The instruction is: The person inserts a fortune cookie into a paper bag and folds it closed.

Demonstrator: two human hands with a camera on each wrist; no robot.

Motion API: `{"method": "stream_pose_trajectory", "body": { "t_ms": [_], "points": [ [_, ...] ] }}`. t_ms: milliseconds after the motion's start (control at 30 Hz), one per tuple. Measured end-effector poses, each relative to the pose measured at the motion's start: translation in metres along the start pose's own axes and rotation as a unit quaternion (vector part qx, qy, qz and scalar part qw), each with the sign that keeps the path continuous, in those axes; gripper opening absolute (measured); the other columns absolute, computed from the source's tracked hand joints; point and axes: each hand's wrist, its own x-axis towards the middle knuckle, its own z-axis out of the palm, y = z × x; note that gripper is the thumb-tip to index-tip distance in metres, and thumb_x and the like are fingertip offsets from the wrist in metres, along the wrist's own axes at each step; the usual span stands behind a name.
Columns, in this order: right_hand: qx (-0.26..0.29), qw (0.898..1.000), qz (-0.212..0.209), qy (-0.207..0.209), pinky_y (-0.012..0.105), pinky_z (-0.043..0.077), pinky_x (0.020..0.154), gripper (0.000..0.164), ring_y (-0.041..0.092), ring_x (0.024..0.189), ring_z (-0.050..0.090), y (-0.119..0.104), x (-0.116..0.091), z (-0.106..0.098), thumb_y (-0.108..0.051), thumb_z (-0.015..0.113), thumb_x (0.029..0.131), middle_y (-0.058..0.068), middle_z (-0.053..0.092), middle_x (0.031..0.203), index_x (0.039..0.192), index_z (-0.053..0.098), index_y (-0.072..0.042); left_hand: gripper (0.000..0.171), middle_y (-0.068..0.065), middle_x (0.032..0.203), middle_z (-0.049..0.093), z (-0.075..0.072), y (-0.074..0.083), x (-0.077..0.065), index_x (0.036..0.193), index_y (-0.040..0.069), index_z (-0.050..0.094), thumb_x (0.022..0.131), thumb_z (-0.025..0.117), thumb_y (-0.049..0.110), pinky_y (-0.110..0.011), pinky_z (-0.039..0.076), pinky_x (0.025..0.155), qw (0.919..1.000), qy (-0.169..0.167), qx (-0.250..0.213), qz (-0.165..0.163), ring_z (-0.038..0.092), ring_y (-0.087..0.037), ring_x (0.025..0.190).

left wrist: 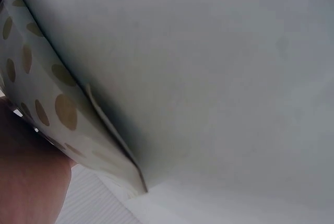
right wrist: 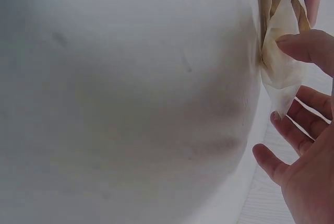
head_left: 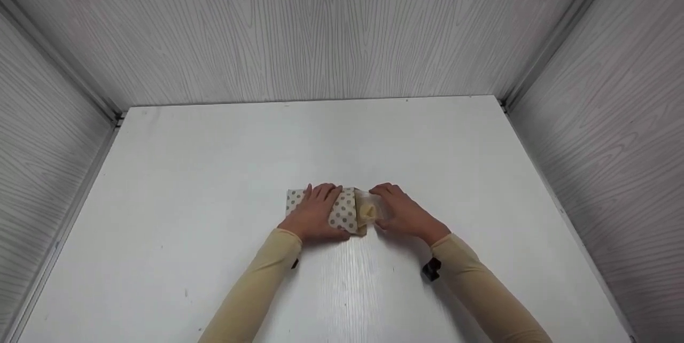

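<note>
A paper bag with grey polka dots (head_left: pixel 344 215) lies on the white table, its opening toward the right. My left hand (head_left: pixel 315 216) spans it from above and grips it, fingers toward the far edge and thumb along the near one. In the left wrist view, the dotted side of the bag (left wrist: pixel 39 78) runs beside that hand. My right hand (head_left: pixel 403 213) holds a clear plastic bag (head_left: pixel 378 205) between thumb and fingers at the paper bag's mouth. Something pale yellow shows inside the plastic. In the right wrist view the thumb presses on the plastic bag (right wrist: pixel 286 72), which sits partly in the opening.
The white tabletop (head_left: pixel 203 172) reaches to a grey wood-grain panel (head_left: pixel 320 28) at the back. Similar panels stand along the left (head_left: pixel 48 134) and right sides. A small black device (head_left: pixel 431 269) sits at the right wrist.
</note>
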Motion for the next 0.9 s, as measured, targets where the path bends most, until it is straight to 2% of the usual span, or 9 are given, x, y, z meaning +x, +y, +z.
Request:
{"method": "stream_pose_trajectory", "body": {
  "t_ms": [167,400,667,900],
  "points": [
    [-0.008,1.000,-0.005,0.001,0.042,0.038,0.106,0.068,0.029,0.129,0.040,-0.0009,0.0004,-0.0005,-0.010,0.078,0.079,0.011,0.044,0.138,0.140,0.047,-0.004,0.115,-0.012,0.153,0.029,0.0001,-0.0002,0.0005,0.157,0.011,0.022,0.072,0.071,0.070,-0.049,0.005,0.118,1.0000,-0.003,-0.003,-0.007,0.020,-0.028,0.144],
    [-0.017,0.999,-0.030,0.006,0.047,0.040,0.104,0.067,0.033,0.128,0.041,-0.0024,0.0001,-0.0022,-0.011,0.078,0.079,0.015,0.044,0.137,0.139,0.048,0.000,0.116,-0.013,0.153,0.029,0.0006,0.0009,0.0018,0.157,0.011,0.022,0.071,0.071,0.071,-0.049,0.005,0.118,1.0000,-0.003,0.002,-0.009,0.020,-0.028,0.143],
    [0.002,1.000,-0.002,-0.011,0.040,0.039,0.107,0.068,0.029,0.131,0.038,-0.0061,0.0032,0.0005,-0.018,0.075,0.085,0.015,0.041,0.139,0.143,0.045,0.001,0.117,-0.013,0.154,0.027,0.0005,0.0026,0.0013,0.157,0.011,0.020,0.071,0.070,0.073,-0.050,0.005,0.118,0.9998,-0.008,0.005,-0.018,0.019,-0.029,0.144],
    [0.019,1.000,-0.010,-0.005,0.042,0.038,0.107,0.064,0.031,0.129,0.039,-0.0044,0.0047,-0.0041,-0.012,0.074,0.084,0.016,0.044,0.137,0.140,0.048,0.002,0.116,-0.014,0.154,0.028,-0.0009,0.0040,0.0020,0.157,0.011,0.020,0.072,0.071,0.071,-0.052,0.005,0.117,0.9998,-0.011,0.011,-0.016,0.019,-0.030,0.144]
  ]
}}
